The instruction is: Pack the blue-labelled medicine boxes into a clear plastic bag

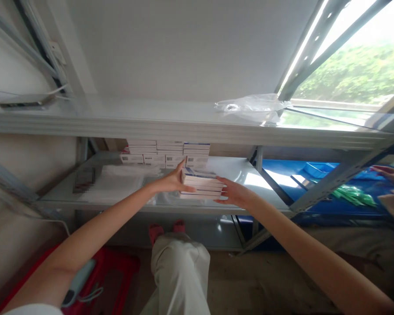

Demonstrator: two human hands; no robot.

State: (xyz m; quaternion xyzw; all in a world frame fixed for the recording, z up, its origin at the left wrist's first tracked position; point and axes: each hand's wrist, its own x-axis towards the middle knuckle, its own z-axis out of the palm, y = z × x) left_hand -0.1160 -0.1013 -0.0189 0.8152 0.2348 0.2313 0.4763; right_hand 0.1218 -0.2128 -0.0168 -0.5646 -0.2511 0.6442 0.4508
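Both hands (174,181) (233,193) clasp flat box stack (202,183), lengthwise left-right.

Print on stacked boxes (166,154) and held boxes (201,183) too blurred; nothing readable.

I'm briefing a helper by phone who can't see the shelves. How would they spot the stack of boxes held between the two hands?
Find the grey metal shelf under the window. At its back stand rows of white boxes. The held stack sits nearer the front edge, apart from those rows, with the left hand and right hand pressed against its sides.
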